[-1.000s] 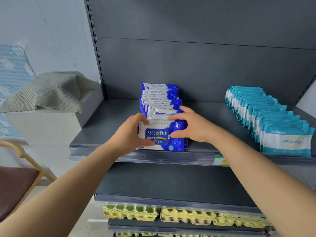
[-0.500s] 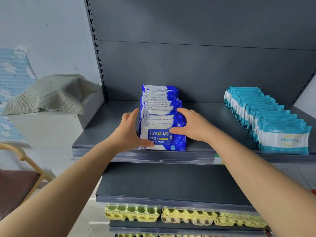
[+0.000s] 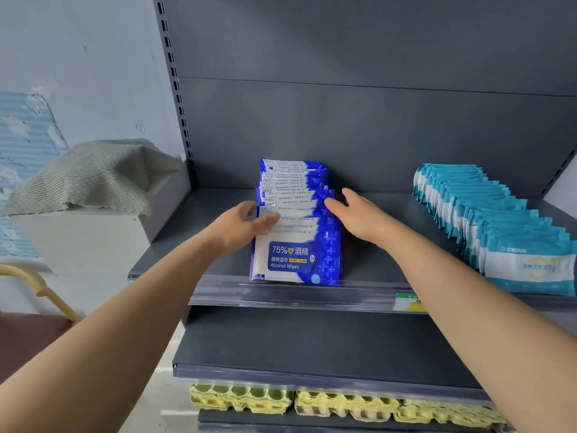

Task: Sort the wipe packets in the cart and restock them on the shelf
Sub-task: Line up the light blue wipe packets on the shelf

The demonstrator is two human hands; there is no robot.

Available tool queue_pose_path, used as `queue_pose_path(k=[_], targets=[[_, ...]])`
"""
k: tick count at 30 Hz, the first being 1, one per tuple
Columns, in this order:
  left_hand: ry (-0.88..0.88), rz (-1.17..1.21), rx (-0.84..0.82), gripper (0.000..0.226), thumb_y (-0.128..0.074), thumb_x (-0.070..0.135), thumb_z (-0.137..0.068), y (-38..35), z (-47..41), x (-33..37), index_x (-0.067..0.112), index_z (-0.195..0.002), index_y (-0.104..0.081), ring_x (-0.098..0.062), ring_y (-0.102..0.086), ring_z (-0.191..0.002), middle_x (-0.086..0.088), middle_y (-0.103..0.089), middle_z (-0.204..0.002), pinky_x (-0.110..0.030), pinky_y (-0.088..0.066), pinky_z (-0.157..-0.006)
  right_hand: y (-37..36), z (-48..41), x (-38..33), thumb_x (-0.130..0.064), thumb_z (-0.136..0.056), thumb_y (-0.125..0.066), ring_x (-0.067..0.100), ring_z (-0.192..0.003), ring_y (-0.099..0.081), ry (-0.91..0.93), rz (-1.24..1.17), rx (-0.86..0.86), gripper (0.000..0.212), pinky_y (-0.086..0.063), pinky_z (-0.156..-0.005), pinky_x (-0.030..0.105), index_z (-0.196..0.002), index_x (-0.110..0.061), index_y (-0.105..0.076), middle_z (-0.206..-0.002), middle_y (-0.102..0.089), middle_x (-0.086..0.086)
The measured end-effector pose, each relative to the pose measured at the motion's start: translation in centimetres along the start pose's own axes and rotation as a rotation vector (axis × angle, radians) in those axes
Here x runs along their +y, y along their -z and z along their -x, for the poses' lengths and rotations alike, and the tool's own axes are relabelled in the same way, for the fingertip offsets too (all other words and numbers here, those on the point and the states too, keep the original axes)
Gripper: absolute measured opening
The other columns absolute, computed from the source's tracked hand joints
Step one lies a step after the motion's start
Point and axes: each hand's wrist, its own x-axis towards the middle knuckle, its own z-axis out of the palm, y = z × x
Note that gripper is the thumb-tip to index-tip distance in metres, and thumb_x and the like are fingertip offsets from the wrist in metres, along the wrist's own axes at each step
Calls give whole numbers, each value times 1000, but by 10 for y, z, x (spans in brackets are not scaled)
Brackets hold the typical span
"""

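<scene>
A row of blue alcohol wipe packets [image 3: 295, 251] stands front to back on the grey shelf [image 3: 374, 270], the front packet at the shelf's lip. My left hand [image 3: 240, 225] lies against the row's left side, thumb across the packet tops. My right hand [image 3: 359, 214] flanks the right side with straight fingers touching the packets' edge. Neither hand grips a packet. A second row of teal wipe packets [image 3: 505, 226] stands at the shelf's right. The cart is out of view.
A lower grey shelf [image 3: 312, 348] sits beneath, and yellow egg trays [image 3: 340, 404] lie under that. Left of the shelving is a white box [image 3: 78, 245] draped with a beige cloth [image 3: 90, 176], and a wooden chair [image 3: 37, 289].
Both hands have let go of the front blue packet and slid back along the row's sides, fingers now straight. The front packet stays at the shelf edge.
</scene>
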Motion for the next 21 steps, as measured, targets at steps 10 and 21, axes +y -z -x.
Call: queue_pose_path(k=[10, 21], targets=[[115, 133, 30, 39, -48, 33, -95, -27, -48, 11, 8, -122, -34, -17, -61, -87, -9, -59, -111, -30, -49, -64, -15, -36, -8, -50, -84, -44, 24, -103, -64, -52, -102, -199, 59, -48, -96, 44, -133, -16, -42, -121, -63, 5], [159, 392, 117, 21, -41, 34, -100, -5, -114, 31, 23, -118, -37, -21, -54, -106, -2, -50, -114, -39, -42, -102, -6, -105, -12, -38, -99, -34, 25, -133, -39, -118, -158, -6, 60, -30, -105, 36, -149, -8, -16, -147, -39, 10]])
